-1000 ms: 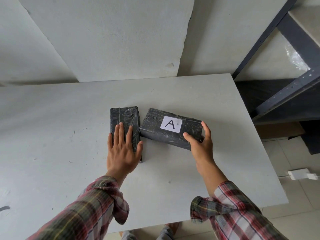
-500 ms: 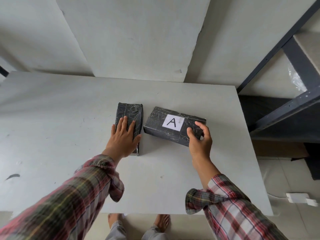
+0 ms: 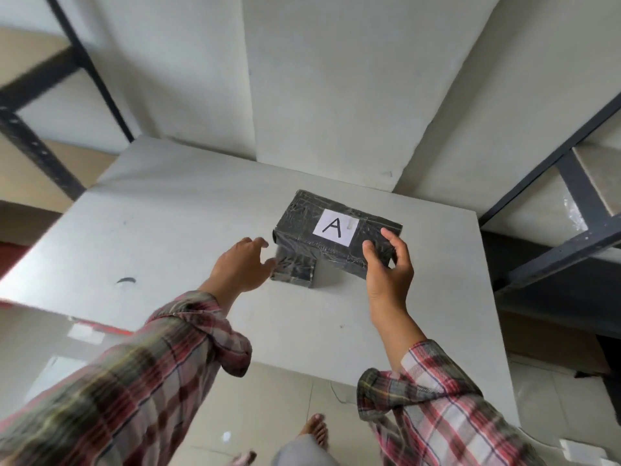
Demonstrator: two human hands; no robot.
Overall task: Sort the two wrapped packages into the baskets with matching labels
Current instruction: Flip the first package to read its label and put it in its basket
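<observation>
Baskets nowhere in view; we judge sorting barely begun. Our right hand (image 3: 389, 264) clasps the package marked A (image 3: 336, 235), lifted clear of the table (image 3: 168, 213). Left hand (image 3: 243, 267), fingers spread and holding nothing, sits beside the second package (image 3: 295, 269), partly hidden below.

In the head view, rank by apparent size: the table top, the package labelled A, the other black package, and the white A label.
1. table top
2. package labelled A, lifted in the right hand, nearer the camera
3. other black package, partly hidden, so uncertain
4. white A label
</observation>
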